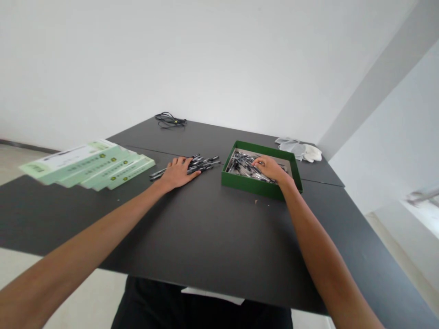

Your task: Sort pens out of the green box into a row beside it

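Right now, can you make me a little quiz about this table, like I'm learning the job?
1. True or false: the right hand is reaching into the green box.
2. What is the left hand resting on, on the dark table?
3. Fill the gap: the crumpled gloves beyond the box are ___.

Key: 1. True. 2. A loose pile of pens. 3. White.
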A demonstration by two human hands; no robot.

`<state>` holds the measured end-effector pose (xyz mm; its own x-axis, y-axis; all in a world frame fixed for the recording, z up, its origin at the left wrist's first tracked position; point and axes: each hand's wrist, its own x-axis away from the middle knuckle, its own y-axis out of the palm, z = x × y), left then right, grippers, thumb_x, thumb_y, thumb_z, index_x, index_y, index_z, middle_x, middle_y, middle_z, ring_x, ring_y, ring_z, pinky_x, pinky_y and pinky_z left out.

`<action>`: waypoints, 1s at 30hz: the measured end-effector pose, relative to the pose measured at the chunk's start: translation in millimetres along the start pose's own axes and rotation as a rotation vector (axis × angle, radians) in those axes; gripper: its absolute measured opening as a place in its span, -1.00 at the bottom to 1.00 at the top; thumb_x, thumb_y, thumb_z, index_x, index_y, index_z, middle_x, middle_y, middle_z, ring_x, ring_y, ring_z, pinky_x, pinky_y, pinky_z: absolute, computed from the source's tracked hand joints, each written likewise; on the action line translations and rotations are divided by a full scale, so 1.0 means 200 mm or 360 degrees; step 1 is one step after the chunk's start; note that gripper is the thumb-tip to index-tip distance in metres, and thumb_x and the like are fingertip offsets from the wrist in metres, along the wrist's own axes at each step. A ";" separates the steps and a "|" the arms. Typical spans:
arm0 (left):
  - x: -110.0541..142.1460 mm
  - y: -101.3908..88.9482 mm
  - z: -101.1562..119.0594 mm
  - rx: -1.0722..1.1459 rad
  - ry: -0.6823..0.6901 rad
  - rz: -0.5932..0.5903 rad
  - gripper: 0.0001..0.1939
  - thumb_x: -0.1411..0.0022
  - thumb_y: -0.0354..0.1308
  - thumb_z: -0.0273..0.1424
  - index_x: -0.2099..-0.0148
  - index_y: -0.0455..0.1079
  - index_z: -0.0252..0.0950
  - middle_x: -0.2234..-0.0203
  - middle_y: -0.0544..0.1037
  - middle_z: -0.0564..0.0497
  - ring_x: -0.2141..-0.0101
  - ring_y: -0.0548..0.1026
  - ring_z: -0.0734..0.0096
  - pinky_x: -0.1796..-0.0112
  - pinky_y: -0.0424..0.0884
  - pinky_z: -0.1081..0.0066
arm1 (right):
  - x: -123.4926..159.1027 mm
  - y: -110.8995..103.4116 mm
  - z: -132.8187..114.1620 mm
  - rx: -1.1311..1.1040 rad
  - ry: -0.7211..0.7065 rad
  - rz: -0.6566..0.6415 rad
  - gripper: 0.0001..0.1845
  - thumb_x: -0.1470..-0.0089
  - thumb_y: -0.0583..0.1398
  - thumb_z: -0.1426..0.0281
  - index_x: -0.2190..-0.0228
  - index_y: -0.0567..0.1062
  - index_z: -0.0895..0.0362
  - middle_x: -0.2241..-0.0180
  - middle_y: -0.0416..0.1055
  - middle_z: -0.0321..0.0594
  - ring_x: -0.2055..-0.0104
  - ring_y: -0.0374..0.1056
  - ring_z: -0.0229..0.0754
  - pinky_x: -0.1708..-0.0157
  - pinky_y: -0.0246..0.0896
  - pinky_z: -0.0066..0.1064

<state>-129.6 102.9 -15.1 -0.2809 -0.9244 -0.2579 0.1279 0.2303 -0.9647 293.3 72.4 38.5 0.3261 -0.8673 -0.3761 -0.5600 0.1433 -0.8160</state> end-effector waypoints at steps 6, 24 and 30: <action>0.02 0.01 0.15 0.0014 -0.0106 0.0070 -0.13 -0.39 -0.15 0.19 -0.44 0.16 -0.37 -0.22 0.35 -0.41 -0.19 0.29 -0.30 -0.15 0.25 -0.11 | 0.00 0.01 0.01 -0.0023 -0.0015 -0.0024 -0.74 -0.21 0.17 0.49 0.26 0.69 0.13 0.16 0.63 -0.09 0.08 0.50 -0.05 -0.02 0.33 -0.23; -0.13 0.03 0.41 0.0572 0.0005 0.0031 -0.02 -0.31 0.13 0.11 -0.50 -0.01 -0.44 -0.30 0.25 -0.45 -0.27 0.32 -0.20 -0.24 0.29 -0.04 | 0.00 0.01 -0.01 -0.0045 0.0002 -0.0032 -0.76 -0.22 0.18 0.49 0.27 0.68 0.12 0.16 0.62 -0.11 0.08 0.49 -0.06 -0.04 0.31 -0.23; 0.06 -0.09 0.27 0.0718 0.0093 0.0361 -0.34 -0.52 -0.23 0.01 -0.45 0.13 -0.27 -0.34 0.31 -0.22 -0.37 0.22 0.08 -0.37 0.12 0.04 | 0.00 0.00 0.00 -0.0010 0.0016 -0.0084 -0.73 -0.22 0.16 0.51 0.22 0.68 0.13 0.12 0.61 -0.10 0.06 0.48 -0.05 -0.03 0.31 -0.26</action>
<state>-84.1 72.0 1.9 -0.2495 -0.8448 -0.4734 0.5862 0.2573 -0.7682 293.2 72.3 39.5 0.3478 -0.8782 -0.3283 -0.5473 0.0942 -0.8316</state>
